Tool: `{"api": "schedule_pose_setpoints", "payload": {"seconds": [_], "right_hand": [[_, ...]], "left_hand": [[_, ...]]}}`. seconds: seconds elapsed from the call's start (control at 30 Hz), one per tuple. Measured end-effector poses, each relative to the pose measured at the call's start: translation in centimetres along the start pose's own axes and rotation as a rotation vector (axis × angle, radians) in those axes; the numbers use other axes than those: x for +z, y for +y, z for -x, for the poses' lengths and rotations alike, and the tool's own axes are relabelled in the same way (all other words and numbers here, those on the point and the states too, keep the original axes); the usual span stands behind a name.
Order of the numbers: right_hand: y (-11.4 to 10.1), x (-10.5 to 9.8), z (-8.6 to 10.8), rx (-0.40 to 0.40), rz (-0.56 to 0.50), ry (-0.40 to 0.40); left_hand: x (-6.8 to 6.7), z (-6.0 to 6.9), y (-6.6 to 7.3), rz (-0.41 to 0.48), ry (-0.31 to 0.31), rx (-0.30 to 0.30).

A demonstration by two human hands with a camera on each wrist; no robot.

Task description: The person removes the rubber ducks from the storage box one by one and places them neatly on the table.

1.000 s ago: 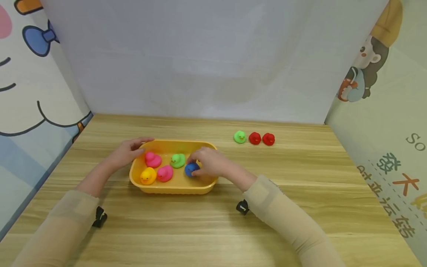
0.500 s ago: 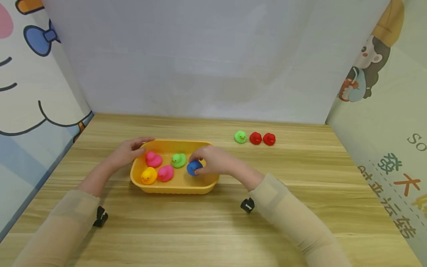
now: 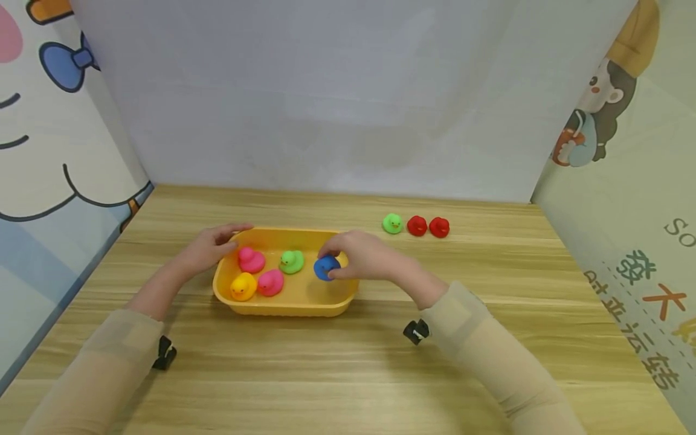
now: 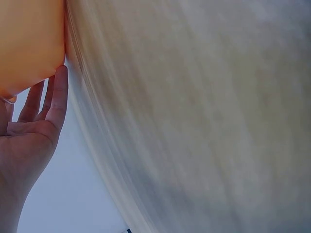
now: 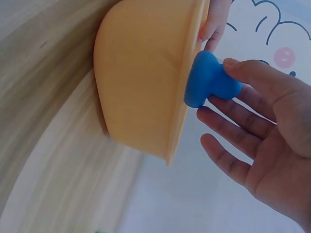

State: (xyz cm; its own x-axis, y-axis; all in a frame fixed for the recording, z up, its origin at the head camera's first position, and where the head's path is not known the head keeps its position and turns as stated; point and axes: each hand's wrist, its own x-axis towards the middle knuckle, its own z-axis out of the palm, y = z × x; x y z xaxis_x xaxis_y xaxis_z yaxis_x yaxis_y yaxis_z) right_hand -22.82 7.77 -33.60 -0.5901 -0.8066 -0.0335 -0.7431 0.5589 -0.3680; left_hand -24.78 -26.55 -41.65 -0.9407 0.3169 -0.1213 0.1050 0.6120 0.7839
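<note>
In the head view, my right hand (image 3: 361, 257) pinches a blue rubber duck (image 3: 325, 268) between thumb and fingers, over the right end of a yellow plastic tub (image 3: 304, 311). From the right wrist the duck (image 5: 212, 82) shows above the tub's rim. My left hand (image 3: 209, 249) rests at the tub's back left corner; in the left wrist view its fairly straight fingers (image 4: 59, 94) touch the tub's outside. Inside the tub sit two pink ducks (image 3: 252, 260), a yellow duck (image 3: 243, 286) and a green duck (image 3: 292, 261).
Behind and right of the tub, a green duck (image 3: 393, 223) and two red ducks (image 3: 417, 226) stand in a row on the wooden table (image 3: 304, 368). A pale curtain (image 3: 337, 103) hangs along the table's back edge, with printed sheets at both sides.
My right hand has lifted the blue duck from the tub's floor and carried it a little right and toward the back. The left hand stays at the tub's corner.
</note>
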Motion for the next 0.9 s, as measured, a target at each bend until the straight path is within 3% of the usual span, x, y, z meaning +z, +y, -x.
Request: {"api": "schedule_pose_setpoints", "payload": {"seconds": [0.4, 0.67, 0.9], "right_hand": [[0.1, -1.8, 1.8, 0.007, -0.006, 0.04], [0.3, -3.1, 3.2, 0.065, -0.025, 0.058], [0.5, -4.2, 4.1, 0.018, 0.015, 0.131]], "left_hand": [[0.0, 0.1, 0.1, 0.011, -0.012, -0.005], [0.0, 0.5, 0.4, 0.003, -0.006, 0.003], [0.0, 0.4, 0.4, 0.013, -0.004, -0.002]]}}
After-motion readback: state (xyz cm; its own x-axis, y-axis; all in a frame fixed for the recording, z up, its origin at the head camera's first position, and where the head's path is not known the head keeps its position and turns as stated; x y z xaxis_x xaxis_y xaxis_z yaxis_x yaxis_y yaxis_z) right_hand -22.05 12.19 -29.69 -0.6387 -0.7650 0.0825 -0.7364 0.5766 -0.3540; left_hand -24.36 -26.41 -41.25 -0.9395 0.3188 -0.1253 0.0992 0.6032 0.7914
